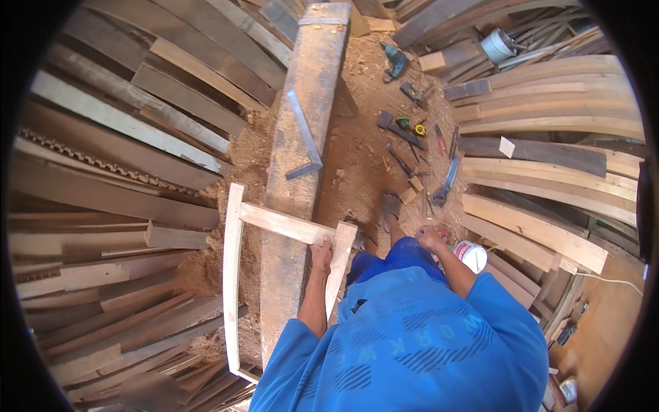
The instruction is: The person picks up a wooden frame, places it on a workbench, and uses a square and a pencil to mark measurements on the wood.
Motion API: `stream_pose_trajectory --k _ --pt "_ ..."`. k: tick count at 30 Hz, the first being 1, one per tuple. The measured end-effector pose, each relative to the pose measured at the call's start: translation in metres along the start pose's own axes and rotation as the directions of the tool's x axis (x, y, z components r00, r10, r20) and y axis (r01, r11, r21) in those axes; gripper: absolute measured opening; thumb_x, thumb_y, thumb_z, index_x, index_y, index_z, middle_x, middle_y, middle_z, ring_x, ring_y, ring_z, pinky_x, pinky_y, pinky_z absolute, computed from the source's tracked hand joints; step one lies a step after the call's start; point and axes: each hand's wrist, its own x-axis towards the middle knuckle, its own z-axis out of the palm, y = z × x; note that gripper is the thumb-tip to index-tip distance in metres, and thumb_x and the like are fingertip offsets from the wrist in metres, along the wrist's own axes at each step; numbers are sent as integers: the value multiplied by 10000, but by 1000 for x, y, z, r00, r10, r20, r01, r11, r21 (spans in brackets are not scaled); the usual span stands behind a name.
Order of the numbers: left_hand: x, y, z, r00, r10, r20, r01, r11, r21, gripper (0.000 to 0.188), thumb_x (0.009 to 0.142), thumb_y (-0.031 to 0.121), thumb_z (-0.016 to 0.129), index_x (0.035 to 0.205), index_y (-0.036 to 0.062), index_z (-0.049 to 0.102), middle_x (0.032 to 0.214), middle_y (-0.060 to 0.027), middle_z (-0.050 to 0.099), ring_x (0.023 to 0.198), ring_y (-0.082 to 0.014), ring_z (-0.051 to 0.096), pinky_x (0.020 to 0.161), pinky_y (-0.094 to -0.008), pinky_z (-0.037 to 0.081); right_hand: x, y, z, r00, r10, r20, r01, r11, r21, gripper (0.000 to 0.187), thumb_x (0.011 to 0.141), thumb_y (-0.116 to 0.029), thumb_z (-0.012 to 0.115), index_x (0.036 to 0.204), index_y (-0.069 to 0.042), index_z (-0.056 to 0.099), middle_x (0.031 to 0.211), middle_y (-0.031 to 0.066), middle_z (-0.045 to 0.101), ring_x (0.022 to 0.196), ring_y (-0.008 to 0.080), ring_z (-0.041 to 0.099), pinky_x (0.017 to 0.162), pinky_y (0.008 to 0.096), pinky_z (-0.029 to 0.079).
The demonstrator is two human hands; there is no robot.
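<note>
From my end, through the head camera, I look down on a pale wooden frame (289,223) lying across a long, heavy timber bench (285,199), toward the near half of its top. The frame's planed, light-grained rail crosses the bench from side to side. One long, gently curved post stands out past the bench's left edge, while the shorter post sits at its right edge. My wearer's left hand (320,254) grasps the frame where the rail meets that right-hand post. The right hand (430,238) is lowered by the blue shorts (388,259), its fingers bent, near a round white bucket (471,256) with red marks; I cannot tell whether it grips anything.

The bench top is rough, brown and blotched with grey. Farther up it, a flat metal square (304,134) lies at a slant, its short leg near the right edge. To the right of the bench I make out floor (353,154) covered in sawdust and shavings, with a teal power drill (395,62), a yellow tape measure (420,129), red-handled pliers (441,141) and a saw with a blue handle (447,181) scattered on it. Rough, weathered dark planks (117,192) fill the left side; smoother, honey-coloured boards (542,226) are stacked along the right, the lens bowing their straight edges.
</note>
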Motion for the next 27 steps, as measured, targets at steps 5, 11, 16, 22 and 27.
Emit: stream_pose_trajectory --k 5,11,16,22,27 --pt "15 -6 1 1000 0 -24 1 1000 28 589 921 271 627 1329 -70 374 1259 -170 545 1147 -246 528 1002 -348 401 0 -50 -6 999 -36 -32 38 998 52 316 833 -245 577 953 24 693 897 223 690 879 302 665 795 410 489" --pt "31 -26 -14 999 -20 -37 25 988 150 703 887 385 652 1312 -105 381 1301 -249 516 1203 -298 517 1015 -365 401 17 -95 -5 965 -236 -117 225 969 -97 284 848 -233 590 946 20 676 814 144 672 764 239 634 716 378 492" --pt "3 13 -2 999 -2 -45 12 973 232 657 903 333 618 1309 -124 377 1299 -270 516 1218 -323 512 1025 -361 386 26 -111 0 967 -237 -96 243 968 65 262 846 -224 592 945 10 655 758 90 649 704 180 608 655 341 480" --pt "0 11 -1 996 0 -84 20 972 235 625 910 318 603 1302 -124 397 1277 -266 534 1190 -315 531 1017 -366 395 3 -154 -7 975 -223 7 224 974 -24 268 840 -238 595 845 18 670 743 114 645 709 195 616 661 362 483" --pt "13 -9 -12 998 -45 -49 55 974 221 598 907 310 604 1286 -118 430 1235 -256 566 1159 -318 554 991 -378 419 43 -155 -16 948 -312 67 316 947 -58 278 824 -245 601 854 18 685 795 154 679 760 241 649 707 374 497"
